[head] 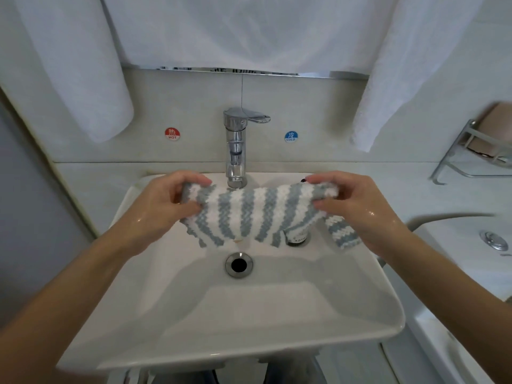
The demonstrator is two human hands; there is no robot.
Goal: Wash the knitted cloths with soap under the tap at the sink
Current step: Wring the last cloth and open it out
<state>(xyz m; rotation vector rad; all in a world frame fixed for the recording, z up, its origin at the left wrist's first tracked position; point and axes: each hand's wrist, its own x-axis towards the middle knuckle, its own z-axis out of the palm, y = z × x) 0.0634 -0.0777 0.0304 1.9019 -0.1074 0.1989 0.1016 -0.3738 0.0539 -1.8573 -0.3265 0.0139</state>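
Obs: I have the striped knitted cloth (249,214) stretched out between both hands over the sink (249,314), just in front of the tap (235,151). My left hand (163,206) pinches its left top corner, fingers curled round the bunched edge; my right hand (357,206) grips the right top corner the same way. The cloth hangs in a shallow sag above the drain (238,265).

Step, as I judge it: spreading the cloth ahead of wetting or rinsing. No water stream is visible from the spout, and I see no suds. Both hands glisten wet.

Next move needs: one hand freed to lift the lever, or the cloth moved back under the spout. Soap I cannot locate for certain; a small dark cap (296,239) shows behind the cloth's lower edge, identity unclear.

Materials: cloth is chunky, nubbly knit in grey-blue and white bands, limp, likely heavy when soaked. A second striped piece (342,235) hangs below my right hand; whether separate or a fold, cannot tell. Sink is smooth glossy white ceramic, rectangular; tap polished chrome.
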